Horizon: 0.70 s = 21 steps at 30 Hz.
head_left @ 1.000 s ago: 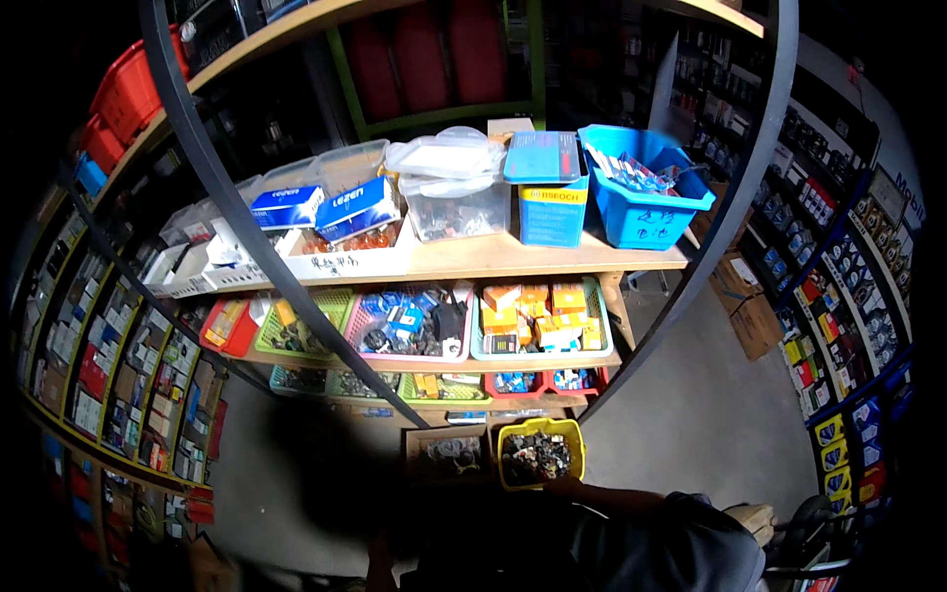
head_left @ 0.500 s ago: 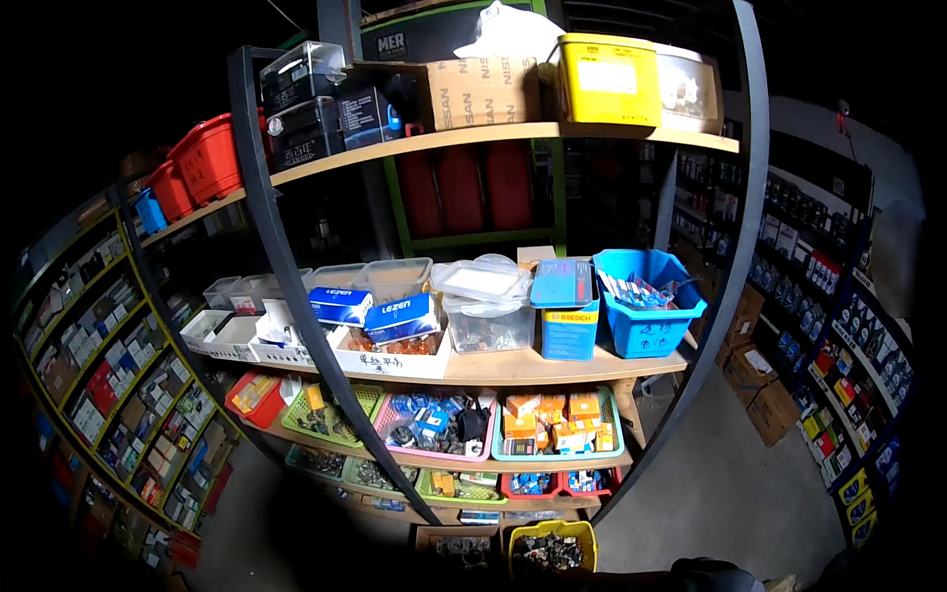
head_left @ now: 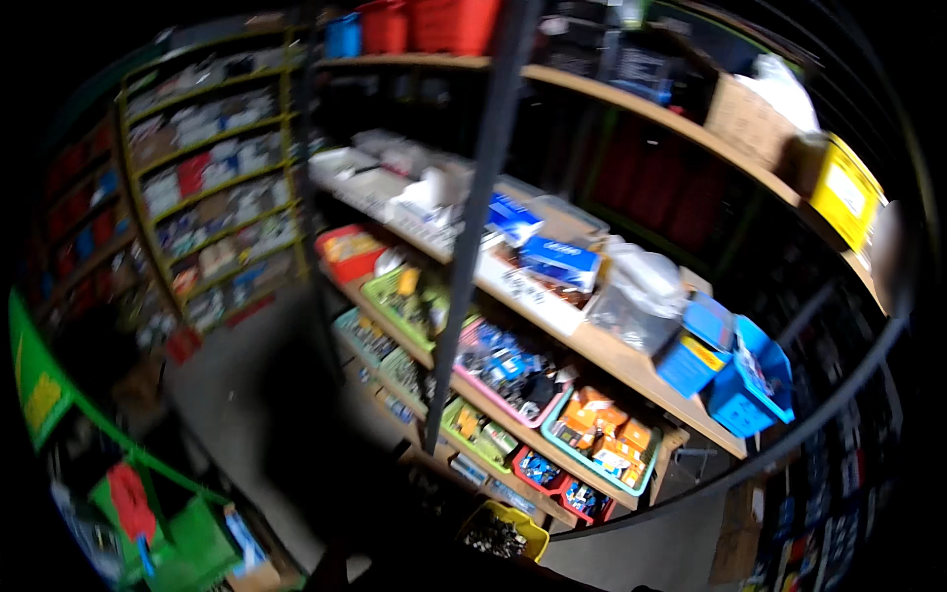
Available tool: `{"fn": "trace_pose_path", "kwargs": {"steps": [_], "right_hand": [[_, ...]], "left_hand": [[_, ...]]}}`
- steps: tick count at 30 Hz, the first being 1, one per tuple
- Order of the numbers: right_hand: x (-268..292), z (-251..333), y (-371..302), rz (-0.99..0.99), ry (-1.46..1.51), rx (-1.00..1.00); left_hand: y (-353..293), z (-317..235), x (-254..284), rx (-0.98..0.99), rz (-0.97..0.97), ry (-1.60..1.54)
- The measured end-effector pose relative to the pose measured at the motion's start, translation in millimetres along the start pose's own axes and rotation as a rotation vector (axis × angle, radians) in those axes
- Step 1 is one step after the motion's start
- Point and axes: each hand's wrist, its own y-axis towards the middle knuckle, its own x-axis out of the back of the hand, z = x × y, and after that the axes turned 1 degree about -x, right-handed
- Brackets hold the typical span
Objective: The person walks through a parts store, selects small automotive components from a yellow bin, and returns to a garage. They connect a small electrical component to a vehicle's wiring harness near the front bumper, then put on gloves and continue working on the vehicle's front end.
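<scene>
Neither my left hand nor my right hand can be made out. Dark, unclear shapes sit along the lower edge. In front of me stands a shelf rack with a dark metal post (head_left: pixel 480 197). Its middle board carries blue cardboard boxes (head_left: pixel 558 261), a clear plastic tub (head_left: pixel 636 306), a blue tin (head_left: pixel 696 345) and a blue plastic bin (head_left: pixel 750 385). Below are a pink basket (head_left: pixel 513 407) of small packages and a turquoise basket (head_left: pixel 646 483) with orange boxes (head_left: pixel 595 416). A yellow tub (head_left: pixel 538 543) of small parts is on the floor. The picture is blurred.
On the top board are red bins (head_left: pixel 454 25), a brown carton (head_left: pixel 745 113) and a yellow box (head_left: pixel 846 192). A yellow-framed rack (head_left: pixel 138 212) full of packages stands left, across the grey floor (head_left: pixel 222 405). Green metal stands (head_left: pixel 182 543) fill the lower left corner.
My view has turned left and tilted, so the shelf rack now slants and lies further right. The green stands at the lower left have come into sight.
</scene>
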Motion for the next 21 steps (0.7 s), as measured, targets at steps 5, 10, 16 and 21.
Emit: {"fn": "trace_pose_path", "kwargs": {"steps": [5, 10, 16, 21], "right_hand": [[-148, 121, -70, 1.316, 0.760, 0.745], [-198, 177, -128, 1.535, 0.721, 1.415], [-204, 207, -183, 1.386, 0.876, 1.503], [-190, 213, -181, 1.353, 0.746, 1.486]], "left_hand": [[-70, 69, 36, -0.091, -0.068, 0.993], [-167, 161, 90, 0.187, -0.395, -0.356], [-231, 250, 128, 0.365, -0.597, -0.278], [-229, 256, 166, 0.346, -0.573, -0.356]]}}
